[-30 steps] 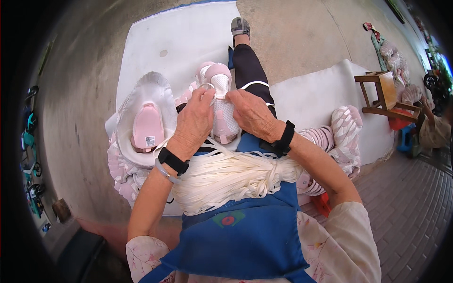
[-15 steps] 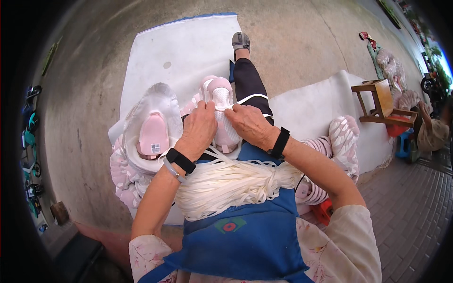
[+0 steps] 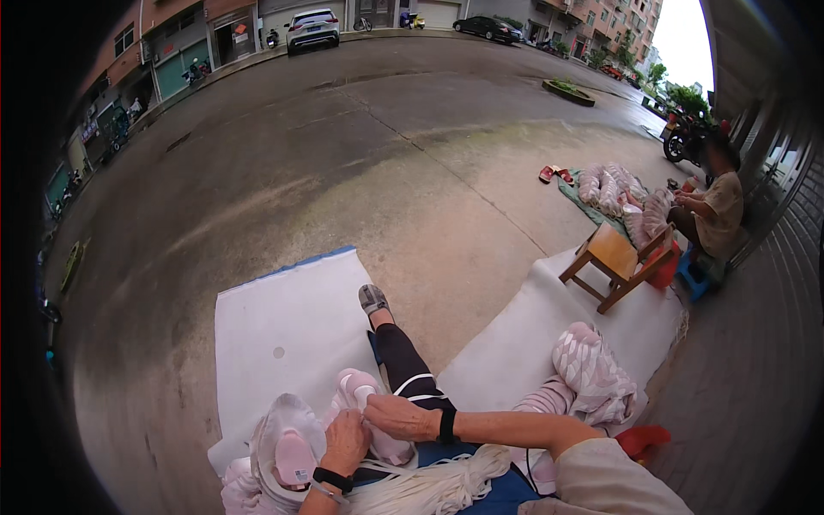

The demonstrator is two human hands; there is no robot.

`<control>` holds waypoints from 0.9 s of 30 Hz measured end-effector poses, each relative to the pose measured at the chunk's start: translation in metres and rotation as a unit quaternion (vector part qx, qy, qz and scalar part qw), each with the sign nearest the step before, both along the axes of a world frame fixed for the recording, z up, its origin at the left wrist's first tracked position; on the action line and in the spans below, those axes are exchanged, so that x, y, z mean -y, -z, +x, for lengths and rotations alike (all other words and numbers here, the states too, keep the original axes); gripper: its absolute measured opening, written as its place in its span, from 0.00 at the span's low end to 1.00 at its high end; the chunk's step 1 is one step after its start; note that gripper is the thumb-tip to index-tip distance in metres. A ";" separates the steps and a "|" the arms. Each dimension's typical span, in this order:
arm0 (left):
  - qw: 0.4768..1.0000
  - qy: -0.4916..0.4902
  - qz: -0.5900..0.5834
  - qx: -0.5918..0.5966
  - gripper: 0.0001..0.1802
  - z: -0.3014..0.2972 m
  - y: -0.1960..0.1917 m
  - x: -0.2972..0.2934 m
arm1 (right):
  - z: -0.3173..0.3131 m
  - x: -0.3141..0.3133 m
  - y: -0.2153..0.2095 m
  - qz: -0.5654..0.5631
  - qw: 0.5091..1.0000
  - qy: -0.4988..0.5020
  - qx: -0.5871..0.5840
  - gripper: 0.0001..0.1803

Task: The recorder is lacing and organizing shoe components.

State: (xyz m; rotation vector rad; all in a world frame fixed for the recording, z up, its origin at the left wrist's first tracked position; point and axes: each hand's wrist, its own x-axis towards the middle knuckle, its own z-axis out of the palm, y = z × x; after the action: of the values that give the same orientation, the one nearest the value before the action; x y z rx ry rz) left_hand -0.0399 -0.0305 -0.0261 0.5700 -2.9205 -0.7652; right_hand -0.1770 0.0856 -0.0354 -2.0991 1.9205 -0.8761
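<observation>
A pink and white shoe [image 3: 390, 449] stands upright at my lap, partly covered by my hands. My left hand [image 3: 347, 441] is closed at its left side, fingertips pinched on a white shoelace that is mostly hidden. From the right, my right hand [image 3: 403, 418] also pinches at the lace, its fingers close to the left ones. A thick bundle of loose white laces [image 3: 455, 482] lies across my lap on a blue apron. Left of my hands, a pink shoe piece [image 3: 294, 457] with a small label sits inside a white lining.
White sheets [image 3: 283, 322] cover the ground ahead. More pink and white shoes [image 3: 592, 378] are stacked at my right, near a wooden stool [image 3: 616, 260]. Farther right, another person [image 3: 717, 210] sits beside further shoe piles. Parked cars [image 3: 313, 28] stand far back.
The view has tilted upward, so my hands sit lower in the picture and the street shows. My hands remain at the shoe, and their fingers have come closer together.
</observation>
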 end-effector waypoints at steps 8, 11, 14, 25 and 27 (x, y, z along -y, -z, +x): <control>0.999 0.037 0.034 0.002 0.11 -0.005 0.004 0.015 | 0.015 0.009 -0.017 0.106 0.971 0.012 0.213 0.10; 0.998 0.051 0.042 0.010 0.13 -0.011 0.001 0.016 | 0.009 0.013 -0.006 0.112 0.978 0.078 0.158 0.08; 0.998 0.049 0.042 -0.009 0.11 -0.009 0.009 0.020 | 0.017 0.015 -0.004 0.153 0.969 0.139 0.138 0.09; 0.996 0.019 0.020 -0.086 0.09 -0.006 0.046 0.010 | 0.030 0.021 -0.004 0.177 0.967 0.159 -0.088 0.10; 0.994 0.019 0.052 -0.092 0.06 -0.024 0.027 0.005 | 0.014 0.012 0.005 0.132 0.976 0.144 -0.098 0.10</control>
State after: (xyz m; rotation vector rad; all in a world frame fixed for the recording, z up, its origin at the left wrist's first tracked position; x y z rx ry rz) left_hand -0.0638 -0.0352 -0.0530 0.4267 -2.7433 -0.9264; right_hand -0.1630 0.0735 -0.0400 -1.8402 2.3366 -0.4357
